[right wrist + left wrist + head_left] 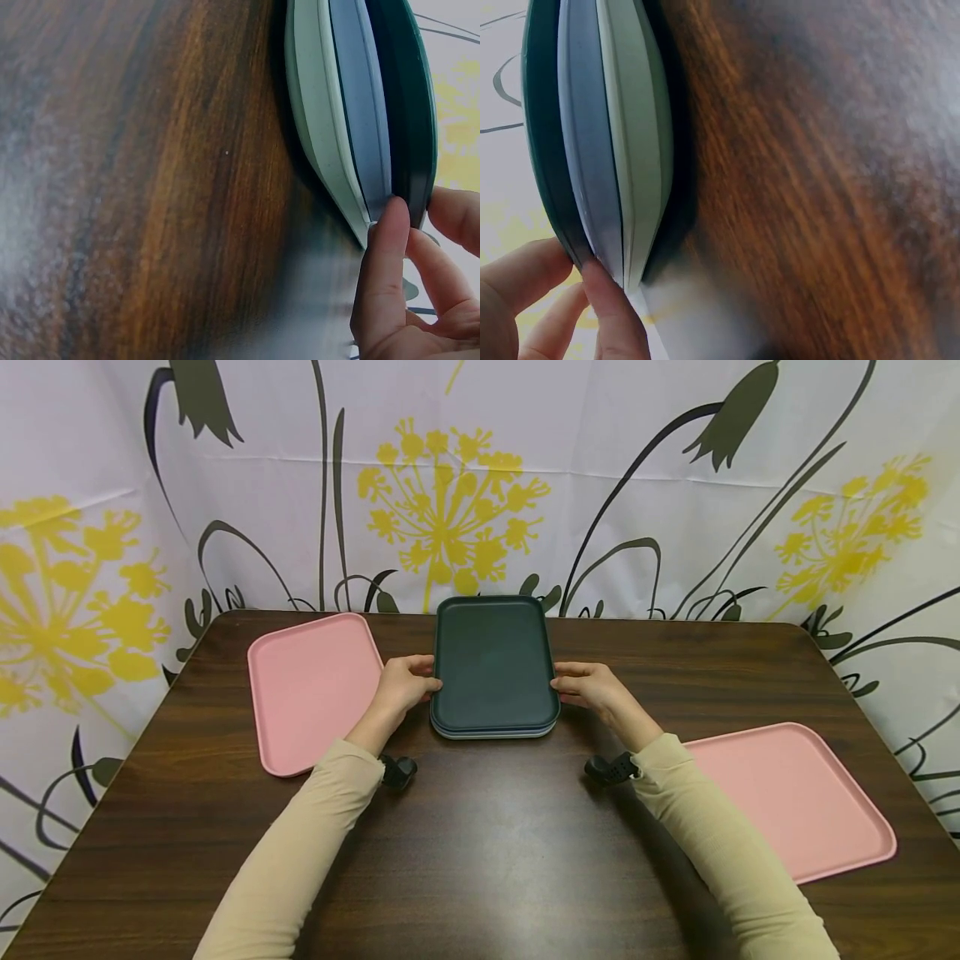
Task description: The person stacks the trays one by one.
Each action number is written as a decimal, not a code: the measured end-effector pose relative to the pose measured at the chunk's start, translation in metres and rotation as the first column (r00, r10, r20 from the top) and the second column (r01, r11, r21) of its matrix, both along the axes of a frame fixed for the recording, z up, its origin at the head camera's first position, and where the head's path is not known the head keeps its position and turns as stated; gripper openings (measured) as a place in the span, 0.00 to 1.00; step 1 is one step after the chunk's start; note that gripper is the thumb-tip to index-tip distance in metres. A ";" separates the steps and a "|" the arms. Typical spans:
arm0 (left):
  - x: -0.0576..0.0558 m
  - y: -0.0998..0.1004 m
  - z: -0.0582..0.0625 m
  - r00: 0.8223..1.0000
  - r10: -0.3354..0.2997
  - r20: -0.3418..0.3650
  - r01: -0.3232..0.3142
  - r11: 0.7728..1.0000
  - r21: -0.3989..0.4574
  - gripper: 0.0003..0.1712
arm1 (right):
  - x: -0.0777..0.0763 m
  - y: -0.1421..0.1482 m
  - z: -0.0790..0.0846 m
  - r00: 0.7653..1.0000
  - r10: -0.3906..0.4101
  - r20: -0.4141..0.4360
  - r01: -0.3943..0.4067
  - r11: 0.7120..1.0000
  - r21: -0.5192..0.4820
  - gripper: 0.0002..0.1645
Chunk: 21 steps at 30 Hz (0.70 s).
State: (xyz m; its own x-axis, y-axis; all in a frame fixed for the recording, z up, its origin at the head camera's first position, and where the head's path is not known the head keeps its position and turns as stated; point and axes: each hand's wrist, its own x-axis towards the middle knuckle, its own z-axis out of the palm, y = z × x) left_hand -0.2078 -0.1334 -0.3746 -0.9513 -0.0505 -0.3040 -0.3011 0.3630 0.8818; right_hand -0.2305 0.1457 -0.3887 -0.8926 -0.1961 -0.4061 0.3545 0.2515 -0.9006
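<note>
A dark green tray lies on top of a small stack at the table's far edge. Under it, the left wrist view shows the sides of a blue-grey tray and a pale green tray. My left hand pinches the dark green tray's left rim between thumb and fingers. On the opposite side, my right hand pinches its right rim, a fingertip tucked where the dark green side meets the blue-grey one. The stack sits level between both hands.
One pink tray lies at the back left, just beyond the left wrist. Another pink tray is at the right, partly hidden by the right sleeve. Behind the brown wooden table hangs a flowered curtain.
</note>
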 end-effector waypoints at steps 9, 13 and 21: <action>-0.001 0.001 -0.002 1.000 -0.010 -0.009 0.009 0.999 -0.045 0.30 | -0.001 0.000 0.000 1.000 0.011 -0.005 -0.011 1.000 0.009 0.30; -0.001 0.000 -0.001 1.000 -0.009 -0.009 0.009 0.998 -0.056 0.30 | -0.001 0.001 -0.001 1.000 0.017 -0.011 -0.016 1.000 0.015 0.30; -0.001 0.000 -0.001 1.000 -0.013 -0.001 0.012 0.998 -0.061 0.31 | -0.001 0.001 0.000 1.000 0.016 -0.009 -0.016 1.000 0.017 0.30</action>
State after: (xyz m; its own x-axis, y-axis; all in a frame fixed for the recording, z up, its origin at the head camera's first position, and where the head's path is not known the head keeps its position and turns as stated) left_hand -0.2084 -0.1330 -0.3751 -0.9523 -0.0572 -0.2997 -0.2953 0.4202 0.8581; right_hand -0.2312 0.1464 -0.3884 -0.8928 -0.2040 -0.4015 0.3422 0.2723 -0.8993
